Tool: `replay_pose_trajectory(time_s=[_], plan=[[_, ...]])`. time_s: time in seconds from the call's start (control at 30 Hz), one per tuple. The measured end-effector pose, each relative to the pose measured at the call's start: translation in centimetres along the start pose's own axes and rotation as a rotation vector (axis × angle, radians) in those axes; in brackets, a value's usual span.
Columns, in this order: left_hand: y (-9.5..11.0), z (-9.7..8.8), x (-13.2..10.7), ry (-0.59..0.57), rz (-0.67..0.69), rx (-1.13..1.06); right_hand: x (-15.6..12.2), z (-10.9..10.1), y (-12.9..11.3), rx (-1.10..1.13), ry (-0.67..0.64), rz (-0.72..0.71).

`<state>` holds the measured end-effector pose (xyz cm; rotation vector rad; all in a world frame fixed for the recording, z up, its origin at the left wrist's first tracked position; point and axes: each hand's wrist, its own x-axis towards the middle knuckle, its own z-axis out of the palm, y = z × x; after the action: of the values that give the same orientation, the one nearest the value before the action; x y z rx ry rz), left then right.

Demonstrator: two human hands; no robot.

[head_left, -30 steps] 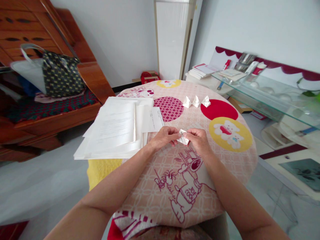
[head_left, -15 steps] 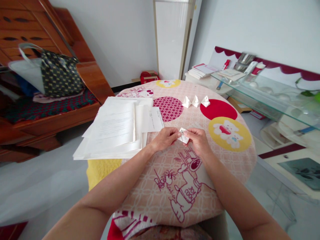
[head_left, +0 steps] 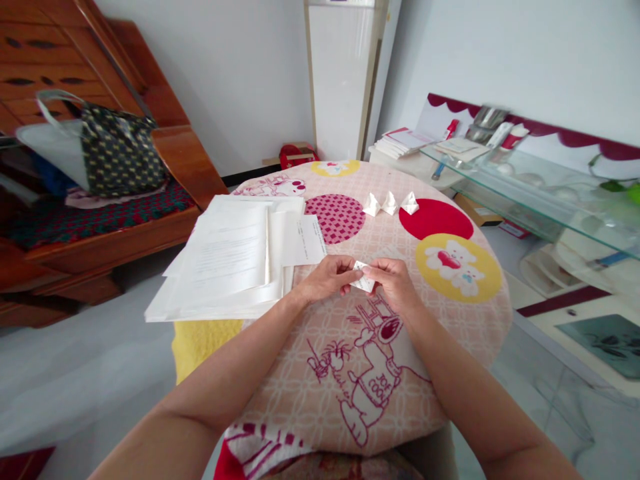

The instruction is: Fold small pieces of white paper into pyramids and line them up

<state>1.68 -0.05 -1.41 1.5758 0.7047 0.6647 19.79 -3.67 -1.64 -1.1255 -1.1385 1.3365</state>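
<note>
Both hands meet near the middle of the table (head_left: 480, 333), pinching one small folded paper (head_left: 363, 280) between them: left hand (head_left: 327, 277) grips its left side, right hand (head_left: 395, 283) its right. A paper stack (head_left: 230, 260) lies at the left edge, three folded pieces (head_left: 390, 203) toward the far edge.

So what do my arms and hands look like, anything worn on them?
Left hand and right hand are bare, no gloves; no ring shows, though a thin one could be missed. Left forearm and right forearm are bare to the picture's edge: no sleeves, watch or bracelet.
</note>
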Motion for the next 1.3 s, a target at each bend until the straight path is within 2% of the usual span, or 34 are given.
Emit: replay_pose_trajectory(time_s=[0.17, 0.27, 0.4, 0.53, 0.8, 0.87, 0.97, 1.03, 1.1, 1.2, 1.3], plan=[[0.1, 0.4, -0.2, 0.014, 0.037, -0.022, 0.0, -0.1, 0.3, 0.055, -0.047, -0.002], [0.3, 0.4, -0.2, 0.070, 0.052, -0.024, -0.1, 0.0, 0.4, 0.079, -0.043, -0.013], [0.2, 0.2, 0.0, 0.196, 0.071, -0.012, 0.0, 0.2, 0.2, 0.013, -0.032, -0.028], [-0.2, 0.0, 0.2, 0.209, 0.043, -0.017, 0.0, 0.1, 0.3, -0.093, 0.022, -0.023], [-0.1, -0.2, 0.1, 0.307, 0.067, -0.102, 0.1, -0.2, 0.6, -0.168, -0.072, -0.034], [-0.2, -0.2, 0.1, 0.330, 0.067, -0.156, 0.1, -0.2, 0.7, -0.184, -0.049, -0.059], [-0.5, -0.4, 0.2, 0.305, 0.077, -0.182, 0.3, -0.3, 0.8, -0.210, 0.034, -0.115], [-0.7, -0.5, 0.2, 0.276, 0.094, -0.130, 0.4, -0.6, 0.8, -0.224, 0.090, -0.163], [-0.8, -0.6, 0.2, 0.281, 0.133, 0.018, 0.5, -0.8, 0.7, -0.264, 0.131, -0.242], [-1.0, -0.5, 0.2, 0.361, 0.219, 0.316, 0.5, -1.1, 0.4, -0.364, 0.146, -0.433], [-0.9, -0.4, 0.1, 0.418, 0.300, 0.464, 0.3, -1.2, 0.0, -0.493, 0.123, -0.601]])
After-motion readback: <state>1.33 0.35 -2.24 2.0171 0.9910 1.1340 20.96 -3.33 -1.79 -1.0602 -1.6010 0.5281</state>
